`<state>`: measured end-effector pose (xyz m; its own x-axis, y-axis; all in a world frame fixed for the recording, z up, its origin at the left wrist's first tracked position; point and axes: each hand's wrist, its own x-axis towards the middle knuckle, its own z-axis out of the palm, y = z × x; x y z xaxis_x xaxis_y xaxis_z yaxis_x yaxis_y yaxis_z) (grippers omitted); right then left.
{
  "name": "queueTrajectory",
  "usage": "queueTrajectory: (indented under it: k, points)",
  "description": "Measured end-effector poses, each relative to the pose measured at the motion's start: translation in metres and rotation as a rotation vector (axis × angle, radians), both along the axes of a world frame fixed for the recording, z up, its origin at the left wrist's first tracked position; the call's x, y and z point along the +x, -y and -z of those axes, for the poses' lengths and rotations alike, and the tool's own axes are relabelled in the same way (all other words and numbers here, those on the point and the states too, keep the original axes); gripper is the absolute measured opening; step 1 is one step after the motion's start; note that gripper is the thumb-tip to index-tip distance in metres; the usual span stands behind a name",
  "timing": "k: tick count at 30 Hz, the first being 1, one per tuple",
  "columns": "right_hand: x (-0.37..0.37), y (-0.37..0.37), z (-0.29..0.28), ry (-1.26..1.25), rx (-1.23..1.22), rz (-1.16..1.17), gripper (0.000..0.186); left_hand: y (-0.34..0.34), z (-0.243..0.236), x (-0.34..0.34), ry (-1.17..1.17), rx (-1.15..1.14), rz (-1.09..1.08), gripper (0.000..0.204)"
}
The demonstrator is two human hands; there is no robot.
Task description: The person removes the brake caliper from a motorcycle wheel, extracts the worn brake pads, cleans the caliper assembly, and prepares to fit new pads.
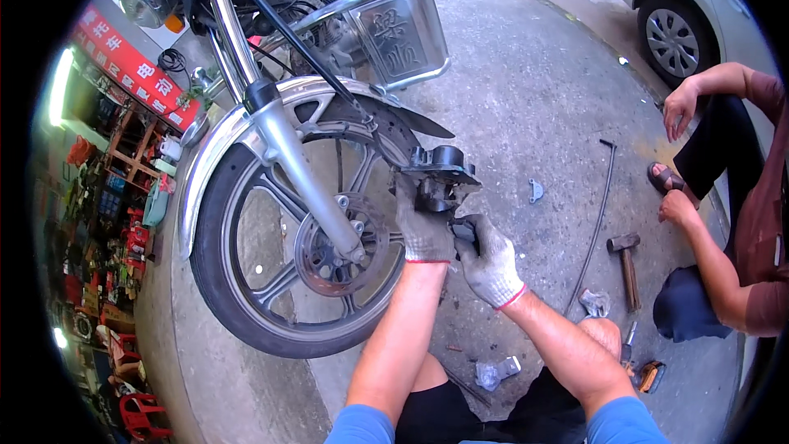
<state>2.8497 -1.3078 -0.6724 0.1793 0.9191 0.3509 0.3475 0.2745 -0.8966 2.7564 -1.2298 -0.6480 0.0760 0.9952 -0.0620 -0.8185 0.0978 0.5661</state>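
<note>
Both my hands wear light knitted work gloves with red cuffs. My left hand (423, 228) is closed round a dark brake caliper (444, 166), holding it up beside the motorcycle's front wheel; a black hose runs up from it. Just below and to the right, my right hand (493, 265) pinches a small dark grey block (465, 232) that looks like a brake pad, close to the caliper's underside. The fingertips behind the block are partly hidden. To the left, the front wheel (212, 279) carries a bare brake disc (316, 267) near the fork's lower end.
On the concrete lie a small grey bracket (536, 190), a long thin bar (606, 189), a hammer (629, 275) and plastic wrappers (491, 374). Another person (752, 222) squats at the right. A parked car (686, 0) stands behind; a cluttered shop opens at the left.
</note>
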Motion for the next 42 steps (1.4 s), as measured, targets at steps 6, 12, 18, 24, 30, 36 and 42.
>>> queueTrajectory:
  k: [6,12,18,24,30,36,42]
  points:
    - [0.011,0.003,-0.01,-0.025,-0.057,-0.01,0.024,0.001,-0.006,0.003,-0.054,0.024,0.045,0.063]
    - [0.031,-0.009,-0.029,-0.246,-0.064,0.002,0.029,0.002,-0.009,0.007,-0.166,0.0,-0.017,0.046]
    - [0.04,-0.014,-0.044,-0.053,-0.024,0.087,0.017,0.003,-0.01,0.008,-0.269,0.082,0.018,0.044]
    - [0.054,-0.021,-0.04,-0.155,-0.16,0.018,0.025,0.008,-0.026,0.005,-0.399,0.143,0.222,0.087]
    - [0.058,-0.02,-0.044,-0.026,-0.135,0.017,0.025,0.007,-0.017,0.011,-0.532,0.199,0.139,0.091]
    - [0.059,-0.019,-0.04,-0.026,-0.145,-0.002,0.025,0.006,-0.013,0.02,-0.506,0.233,0.104,0.086]
    - [0.06,-0.016,-0.048,-0.151,-0.217,-0.043,0.02,0.004,-0.008,0.02,-0.499,0.222,0.11,0.078]
